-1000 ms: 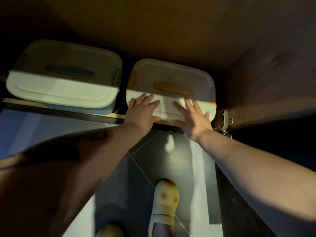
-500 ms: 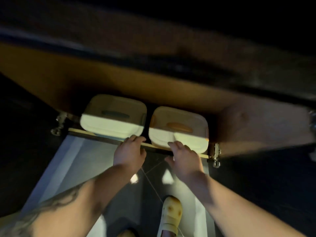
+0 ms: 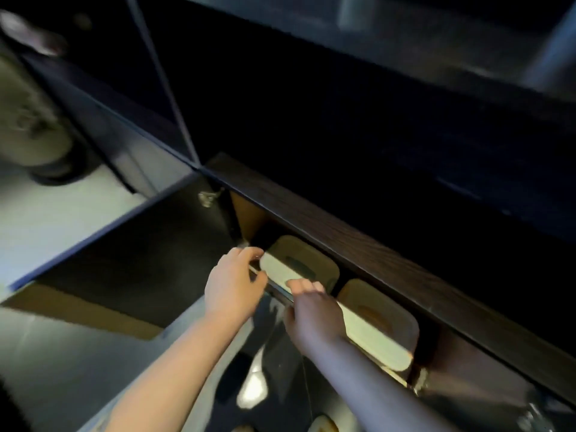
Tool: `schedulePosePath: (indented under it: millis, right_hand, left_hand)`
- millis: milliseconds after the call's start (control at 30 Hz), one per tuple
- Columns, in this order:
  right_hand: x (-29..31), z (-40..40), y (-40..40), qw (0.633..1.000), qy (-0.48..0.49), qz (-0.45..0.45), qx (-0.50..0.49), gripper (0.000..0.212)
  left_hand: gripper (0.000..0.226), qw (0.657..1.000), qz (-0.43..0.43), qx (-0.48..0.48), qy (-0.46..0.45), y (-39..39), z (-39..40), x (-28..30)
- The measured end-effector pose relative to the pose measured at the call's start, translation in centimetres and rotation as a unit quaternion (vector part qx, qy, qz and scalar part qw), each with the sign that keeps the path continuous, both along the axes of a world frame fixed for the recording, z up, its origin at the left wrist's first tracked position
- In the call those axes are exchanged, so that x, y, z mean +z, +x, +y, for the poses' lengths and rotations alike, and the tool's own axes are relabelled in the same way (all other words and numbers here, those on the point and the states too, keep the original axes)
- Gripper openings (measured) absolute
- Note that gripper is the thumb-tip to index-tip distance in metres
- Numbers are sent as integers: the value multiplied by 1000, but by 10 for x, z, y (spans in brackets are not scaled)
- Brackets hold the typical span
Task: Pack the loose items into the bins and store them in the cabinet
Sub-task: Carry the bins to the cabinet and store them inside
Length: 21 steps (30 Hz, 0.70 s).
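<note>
Both our hands, left (image 3: 232, 286) and right (image 3: 314, 314), rest loosely curled, holding nothing, before two bins (image 3: 300, 268) in the cabinet (image 3: 358, 241).

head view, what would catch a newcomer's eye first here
Two pale lidded plastic bins glow against the dark cabinet: one with a dark handle, one with an orange handle to its right. In front of them the left hand and right hand reach to the shelf edge, fingers at the dark-handled bin.
</note>
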State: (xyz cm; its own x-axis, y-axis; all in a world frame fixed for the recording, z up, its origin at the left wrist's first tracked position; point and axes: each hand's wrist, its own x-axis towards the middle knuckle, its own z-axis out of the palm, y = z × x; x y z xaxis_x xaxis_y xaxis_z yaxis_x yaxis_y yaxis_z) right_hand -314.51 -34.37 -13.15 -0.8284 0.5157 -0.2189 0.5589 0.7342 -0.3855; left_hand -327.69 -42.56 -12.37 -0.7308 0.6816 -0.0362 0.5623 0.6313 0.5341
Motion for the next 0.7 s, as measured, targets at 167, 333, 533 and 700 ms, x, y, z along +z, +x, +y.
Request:
schedulePosePath:
  millis: [167,333,533,700]
  right_hand:
    - [42,-42,-71,995,-5,35,98,43]
    - [54,-92,-138,982,-13,75,173,46]
    - [41,-158,-243,979,-34,28,201,55]
    - [10,-203,-330,978,-7,-41,204,57]
  left_hand:
    - [40,988,27,148,41,-43,-90,45]
    - [42,966,43,255,26,-95,-192,51]
    - [41,952,-21,305,9,-178,-284,17]
    - [52,955,-113,274,-4,-232,-314,-24]
